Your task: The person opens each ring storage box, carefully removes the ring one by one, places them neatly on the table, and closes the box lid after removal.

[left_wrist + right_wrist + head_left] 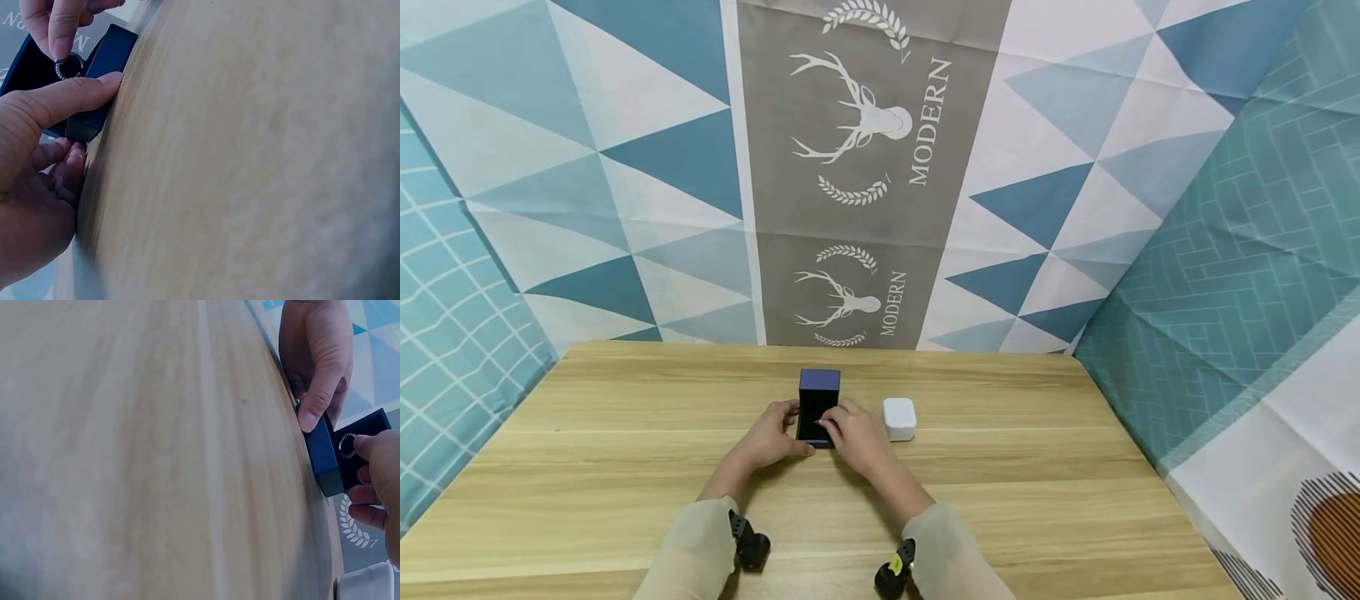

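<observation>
A dark blue ring box point(820, 381) stands on the table with its lid raised and its black inside facing me. My left hand point(767, 437) grips the box's base from the left, the thumb point(94, 92) along its front and the other fingers around its side. Between thumb and fingertip my right hand point(861, 435) pinches a small silver ring point(59, 70) with a beaded-looking band. In the right wrist view, the ring hangs close over the open base, against the dark lining. The slot inside the base is hidden.
Just right of my right hand sits a small white box point(899, 418) with rounded corners. The wooden table point(1037, 467) runs back to a patterned cloth wall point(850, 208). Black wrist cameras point(751, 546) are strapped over both sleeves.
</observation>
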A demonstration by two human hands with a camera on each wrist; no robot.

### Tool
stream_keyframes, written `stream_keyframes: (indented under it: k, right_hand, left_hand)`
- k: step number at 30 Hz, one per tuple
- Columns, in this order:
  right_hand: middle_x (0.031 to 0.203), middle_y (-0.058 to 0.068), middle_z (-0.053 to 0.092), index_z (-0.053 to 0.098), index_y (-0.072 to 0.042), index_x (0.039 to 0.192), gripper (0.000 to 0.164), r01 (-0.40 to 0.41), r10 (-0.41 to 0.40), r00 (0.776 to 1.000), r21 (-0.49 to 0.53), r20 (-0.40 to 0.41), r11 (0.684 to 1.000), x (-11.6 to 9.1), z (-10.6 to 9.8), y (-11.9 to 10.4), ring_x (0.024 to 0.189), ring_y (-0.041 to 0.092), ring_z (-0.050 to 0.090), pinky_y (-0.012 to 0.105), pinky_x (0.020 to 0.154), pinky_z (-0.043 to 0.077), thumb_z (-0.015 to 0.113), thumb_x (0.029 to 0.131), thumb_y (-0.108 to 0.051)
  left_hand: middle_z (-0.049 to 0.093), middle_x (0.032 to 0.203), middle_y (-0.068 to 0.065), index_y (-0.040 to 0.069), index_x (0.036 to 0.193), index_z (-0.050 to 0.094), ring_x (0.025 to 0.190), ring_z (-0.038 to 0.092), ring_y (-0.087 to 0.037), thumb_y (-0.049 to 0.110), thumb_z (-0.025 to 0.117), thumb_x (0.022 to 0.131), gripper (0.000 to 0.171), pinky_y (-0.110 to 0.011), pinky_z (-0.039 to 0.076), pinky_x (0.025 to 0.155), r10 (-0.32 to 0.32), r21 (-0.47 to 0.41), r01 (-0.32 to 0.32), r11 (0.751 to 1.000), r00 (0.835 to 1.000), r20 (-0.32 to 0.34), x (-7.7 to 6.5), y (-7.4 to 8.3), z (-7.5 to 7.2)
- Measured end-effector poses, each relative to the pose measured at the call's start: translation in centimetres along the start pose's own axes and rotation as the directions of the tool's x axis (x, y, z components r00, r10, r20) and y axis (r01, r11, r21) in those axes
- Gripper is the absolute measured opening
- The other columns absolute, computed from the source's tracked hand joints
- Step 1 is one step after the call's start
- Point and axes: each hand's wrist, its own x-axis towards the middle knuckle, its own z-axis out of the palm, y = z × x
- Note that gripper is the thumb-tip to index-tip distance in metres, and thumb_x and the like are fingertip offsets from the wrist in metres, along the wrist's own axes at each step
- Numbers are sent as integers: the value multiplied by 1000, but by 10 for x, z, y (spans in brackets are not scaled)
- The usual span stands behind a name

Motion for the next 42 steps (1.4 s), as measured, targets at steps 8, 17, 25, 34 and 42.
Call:
stream_keyframes:
  k: [8,17,25,34,42]
  right_hand:
    - [92,-7,63,70,-20,98,18,2,-2,1000,8,9,1000,-1,-2,1,79,7,62,18,66,50,55,94,-30]
    - [88,-7,61,70,-19,97,18,12,-12,1000,22,3,1000,-3,-4,2,71,5,57,16,61,47,56,94,-30]
    - [86,-7,61,71,-19,94,17,43,-43,998,0,-49,999,-5,-3,5,71,5,56,16,60,47,57,93,-30]
    - [86,-7,62,71,-19,95,18,32,-31,998,6,-49,999,-7,-8,4,73,5,57,17,61,47,56,93,-29]
    - [86,-7,64,71,-18,93,17,36,-35,998,22,-54,999,-8,-12,4,76,6,60,19,64,49,57,93,-28]
  left_hand:
    - [39,135,-29,-12,138,32,121,45,-42,12,81,69,89,-50,40,103,4,-7,-4,1000,1000,-2,1,-1,0]
    - [38,135,-29,-12,138,32,122,44,-43,12,81,68,89,-50,39,103,3,-15,-3,1000,1000,4,1,-1,-1]
    - [39,136,-30,-12,138,32,123,44,-44,11,81,68,88,-50,39,104,14,-15,-14,1000,1000,8,0,-1,0]
    - [40,136,-30,-13,137,33,122,44,-44,11,81,69,87,-50,40,103,37,-7,-36,999,999,6,0,0,0]
    - [40,134,-31,-14,136,33,121,45,-44,12,82,68,88,-51,40,103,34,-1,-34,999,999,4,-2,3,-1]
